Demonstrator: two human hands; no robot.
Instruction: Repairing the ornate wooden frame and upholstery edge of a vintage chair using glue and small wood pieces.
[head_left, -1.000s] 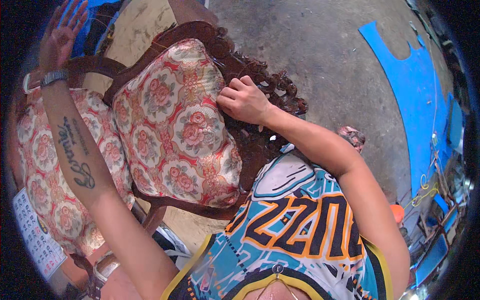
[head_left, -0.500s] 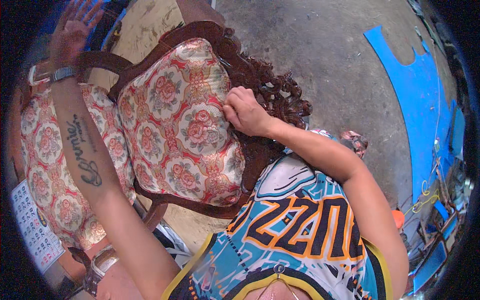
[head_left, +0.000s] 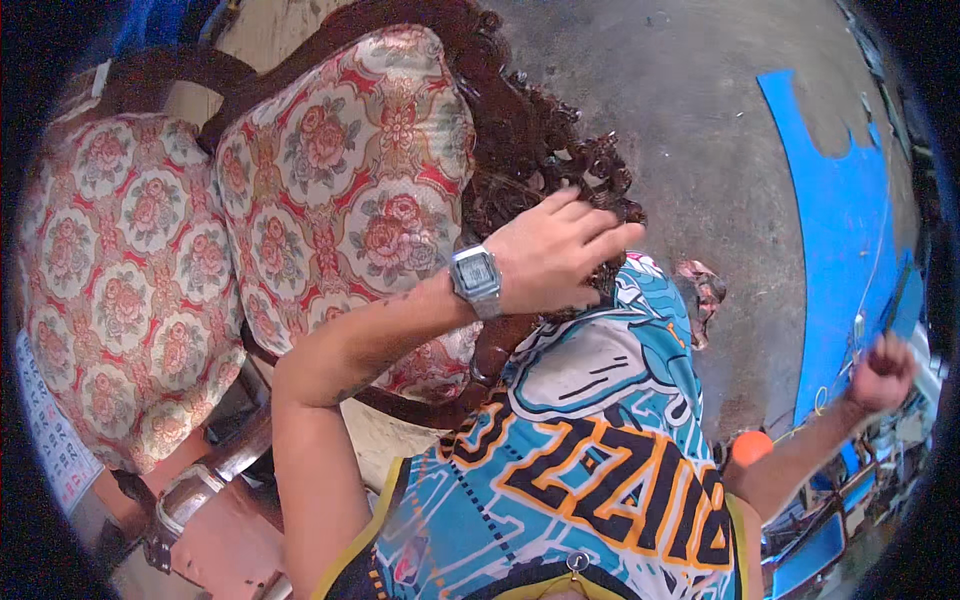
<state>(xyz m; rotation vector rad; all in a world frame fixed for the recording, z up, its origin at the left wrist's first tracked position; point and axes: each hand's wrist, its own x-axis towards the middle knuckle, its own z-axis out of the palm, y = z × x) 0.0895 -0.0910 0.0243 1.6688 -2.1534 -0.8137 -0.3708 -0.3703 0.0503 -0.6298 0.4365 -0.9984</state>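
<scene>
A carved dark wood chair (head_left: 535, 150) stands in front of me, its backrest (head_left: 340, 170) padded with white and red rose-patterned fabric. The matching padded seat (head_left: 130, 290) lies to its left. Across the backrest reaches my left hand (head_left: 560, 250), wearing a silver digital watch (head_left: 477, 275). Its fingers are apart over the carved wooden crest, with nothing seen in them; whether they touch the wood cannot be told. My right hand (head_left: 885, 375) is stretched far out to the right, beside a heap of tools and scraps. It is small and blurred, its fingers unclear.
A cut blue sheet (head_left: 840, 220) lies on the concrete floor (head_left: 700, 130) to the right. Assorted tools and scraps (head_left: 880, 500) crowd the lower right, near an orange round object (head_left: 751, 448). A printed calendar (head_left: 60, 440) shows at the left edge.
My left hand came from the far upper left, beyond the seat, to the carved crest. My right hand left the backrest's fabric edge and swung out to the right.
</scene>
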